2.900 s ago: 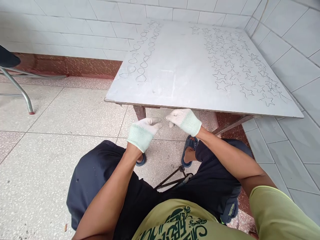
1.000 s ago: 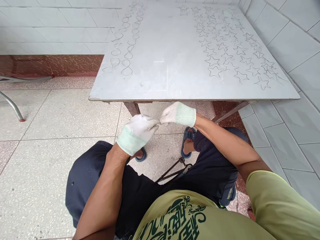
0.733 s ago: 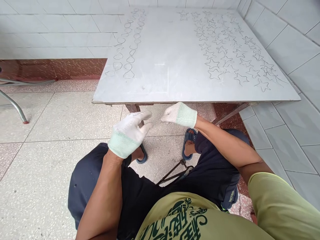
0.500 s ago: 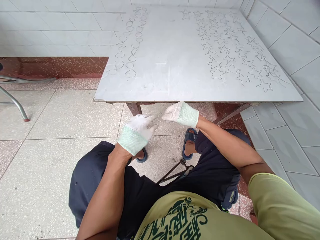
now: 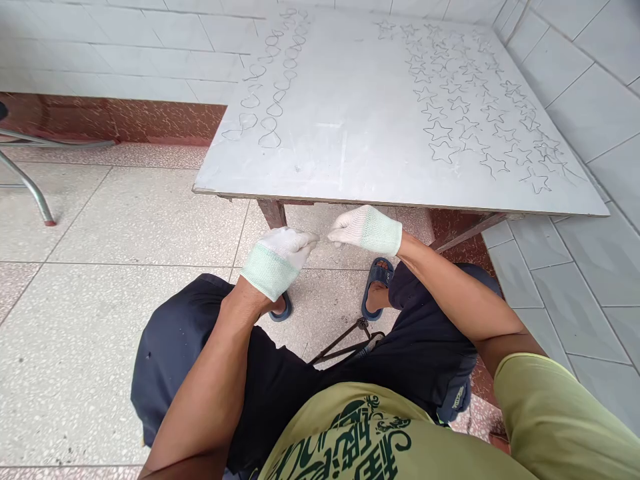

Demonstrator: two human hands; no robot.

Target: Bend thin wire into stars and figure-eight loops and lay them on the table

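My left hand [image 5: 284, 257], in a white glove with a pale green cuff, is closed, its thumb pressed to the fingers. Facing it, my right hand [image 5: 364, 229] wears a matching glove and is pinched, the fingertips pointing left. A small gap separates the two hands, just below the table's near edge. Whatever lies in either pinch is too thin or hidden to make out. On the white table [image 5: 370, 140] beyond, thin wire stars [image 5: 443, 152] lie in rows at the right. Wire figure-eight shapes [image 5: 271, 132] run in two columns along the left.
A wooden table leg [image 5: 273, 213] stands under the near edge. Below my hands are my slippered feet, with a dark metal frame [image 5: 345, 343] between my legs. Metal chair legs [image 5: 37, 197] are at far left. Tiled walls [image 5: 595, 73] border the table's back and right.
The fingers and thumb of my left hand have come together from a spread pose. My right hand keeps its pinch. The camera view has shifted and tilted slightly.
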